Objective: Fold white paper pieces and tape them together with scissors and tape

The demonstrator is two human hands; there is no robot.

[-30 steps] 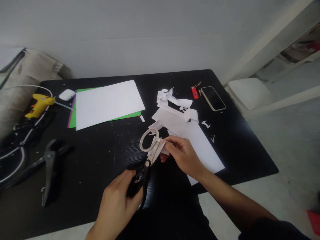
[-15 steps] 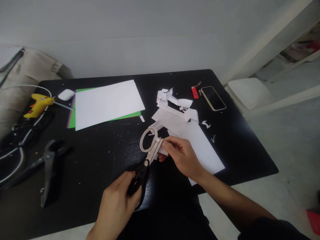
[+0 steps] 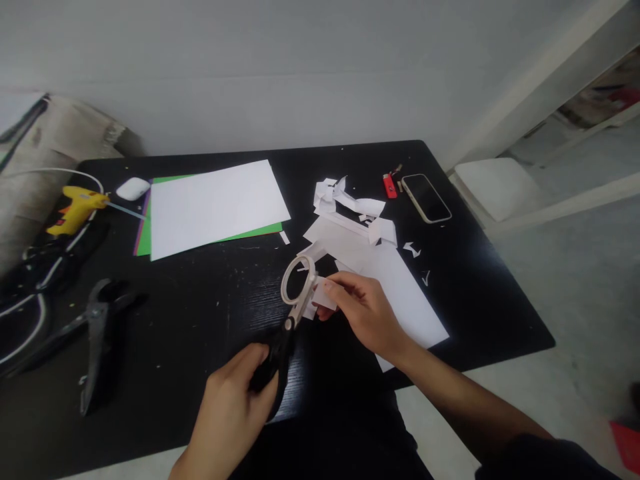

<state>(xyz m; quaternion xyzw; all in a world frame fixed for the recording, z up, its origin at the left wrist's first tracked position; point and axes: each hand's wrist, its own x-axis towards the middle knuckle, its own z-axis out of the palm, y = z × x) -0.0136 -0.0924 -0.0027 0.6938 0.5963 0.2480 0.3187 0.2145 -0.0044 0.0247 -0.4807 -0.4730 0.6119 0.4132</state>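
Note:
My left hand (image 3: 235, 397) is closed around the black handles of a pair of scissors (image 3: 299, 308), whose blades point up and to the right. Between thumb and fingers, my right hand (image 3: 367, 313) pinches a small piece of white paper (image 3: 326, 293) beside the blades. Just left of the blade tips lies a tape roll (image 3: 285, 280), a pale ring flat on the table. Under and beyond my right hand are white paper sheets (image 3: 410, 300), with cut and folded paper scraps (image 3: 350, 210) on top.
On the left of the black table (image 3: 190, 333) are a yellow glue gun (image 3: 80, 210), a white earbud case (image 3: 133, 189) and pliers (image 3: 97, 333). White paper (image 3: 215, 207) covers green sheets at the back. A red lighter (image 3: 390, 186) and a phone (image 3: 427, 198) lie at the right.
The scissor blades have drawn slightly down and left and look closed together. The paper piece in my right hand now shows more of its face. Both hands have barely moved.

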